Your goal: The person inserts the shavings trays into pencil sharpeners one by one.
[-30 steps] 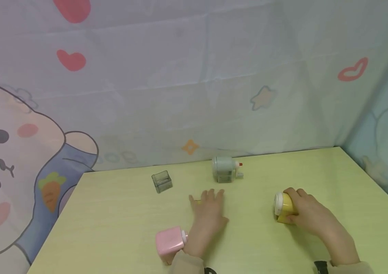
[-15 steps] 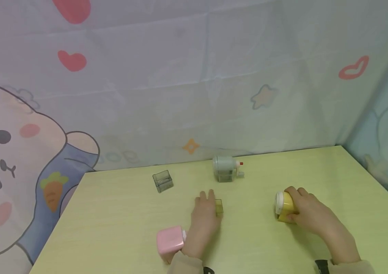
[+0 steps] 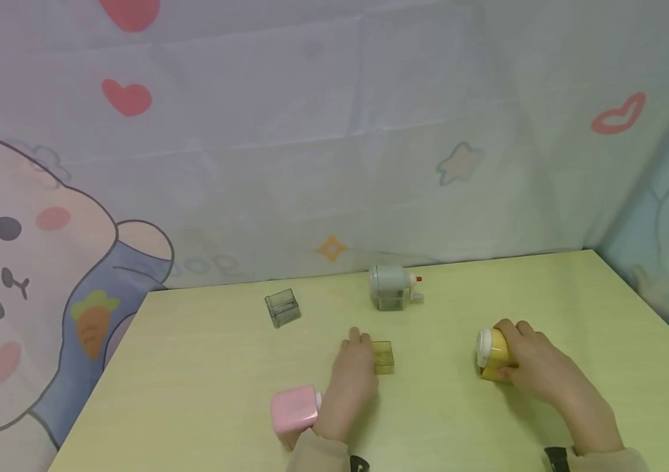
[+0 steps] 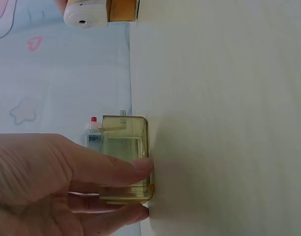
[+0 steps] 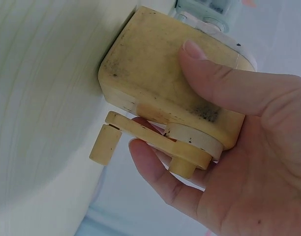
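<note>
Head view: pale yellow-green counter (image 3: 222, 354), patterned cloth (image 3: 287, 144) along its 12 o'clock edge. Both hands in a narrow hold, each on a yellow thing. Left hand (image 3: 353, 380) near the middle; yellow clear box (image 3: 384, 357) at its 2 o'clock, pinched. Left wrist view agrees: thumb laid across the box, fingers behind and below it. Right hand (image 3: 538, 367) at the left one's 3 o'clock, well apart, gripping a yellow sharpener (image 3: 496, 359), white end (image 3: 484, 349) toward 10 o'clock.

Right wrist view: thumb on the broad face, fingers curled round by the crank (image 5: 145, 135); crank's grip piece (image 5: 105, 145) sticks out between 7 and 8 o'clock of the body. Dark smudges on the casing. Sharpener touching counter or lifted: cannot tell.

Round the left hand, head view: grey clear box (image 3: 283, 308) at 10 o'clock, apart; grey-green sharpener (image 3: 389, 288), red tip, at 1 o'clock, near the cloth; pink block (image 3: 295, 410) with white fitting at 8 o'clock, partly hidden by the left arm (image 3: 339, 423), contact uncertain. Beige sleeves (image 3: 318, 453) on both arms. Cloth print: red hearts (image 3: 126, 98), and at 9 o'clock a large cartoon animal (image 3: 39, 275) beside a carrot (image 3: 93, 328)
</note>
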Demonstrator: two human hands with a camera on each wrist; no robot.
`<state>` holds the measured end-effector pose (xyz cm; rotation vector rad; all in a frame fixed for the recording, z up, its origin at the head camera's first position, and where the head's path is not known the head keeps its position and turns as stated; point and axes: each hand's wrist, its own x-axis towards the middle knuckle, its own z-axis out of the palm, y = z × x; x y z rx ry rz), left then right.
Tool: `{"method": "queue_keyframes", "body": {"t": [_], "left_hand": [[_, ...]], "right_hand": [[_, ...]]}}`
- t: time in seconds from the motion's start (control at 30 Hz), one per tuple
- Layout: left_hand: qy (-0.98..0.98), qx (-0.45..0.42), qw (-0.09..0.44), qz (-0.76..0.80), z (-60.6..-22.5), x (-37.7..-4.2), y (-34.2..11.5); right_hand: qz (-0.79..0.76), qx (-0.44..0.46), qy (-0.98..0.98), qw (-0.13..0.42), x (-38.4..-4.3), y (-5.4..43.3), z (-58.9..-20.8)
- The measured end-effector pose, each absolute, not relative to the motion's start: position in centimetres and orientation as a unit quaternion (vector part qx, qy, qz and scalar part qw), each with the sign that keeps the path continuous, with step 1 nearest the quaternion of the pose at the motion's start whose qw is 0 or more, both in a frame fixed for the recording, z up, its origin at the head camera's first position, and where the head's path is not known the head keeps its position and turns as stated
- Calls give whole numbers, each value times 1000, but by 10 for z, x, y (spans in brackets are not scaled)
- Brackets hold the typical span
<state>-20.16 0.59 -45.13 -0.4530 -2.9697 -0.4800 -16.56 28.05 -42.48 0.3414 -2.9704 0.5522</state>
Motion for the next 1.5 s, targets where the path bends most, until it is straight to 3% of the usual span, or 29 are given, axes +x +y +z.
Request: {"method": "queue_keyframes", "body": {"t": [0.37, 0.77, 1.5], "left_hand": [[-980, -171, 63, -83, -453, -206, 7], [-969, -198, 66, -130, -458, -207, 9], [-957, -214, 0, -198, -451, -202, 10]], "right_hand": [[187, 114, -974, 60, -165, 279, -427], [193, 121, -971, 71, -166, 278, -430], [206, 132, -967, 76, -170, 270, -432]]}}
